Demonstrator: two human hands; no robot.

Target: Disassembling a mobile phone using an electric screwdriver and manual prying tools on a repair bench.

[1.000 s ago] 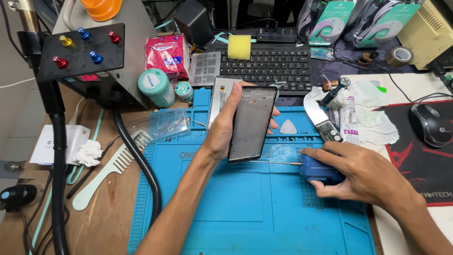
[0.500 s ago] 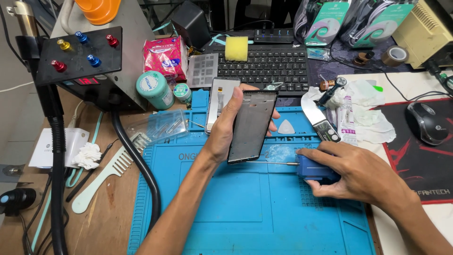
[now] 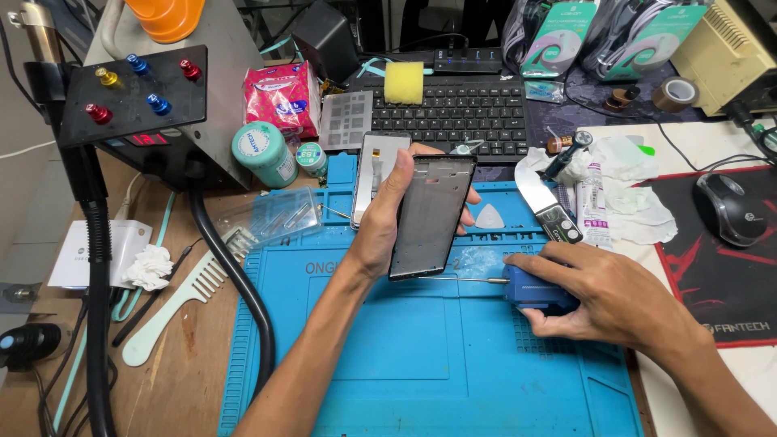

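Observation:
My left hand holds a dark phone frame upright above the blue work mat, fingers wrapped round its edges. Behind it a second grey phone panel leans against the same hand. My right hand rests on the mat to the right, closed round a blue tool whose thin metal tip points left toward the frame's lower end.
A black keyboard with a yellow sponge lies behind the mat. A knife, tissues, a mouse sit right. A black hose, comb, hot-air station stand left.
The view has shifted slightly. Both hands stay nearly where they were, the left still holding the frame and the right still on the blue tool.

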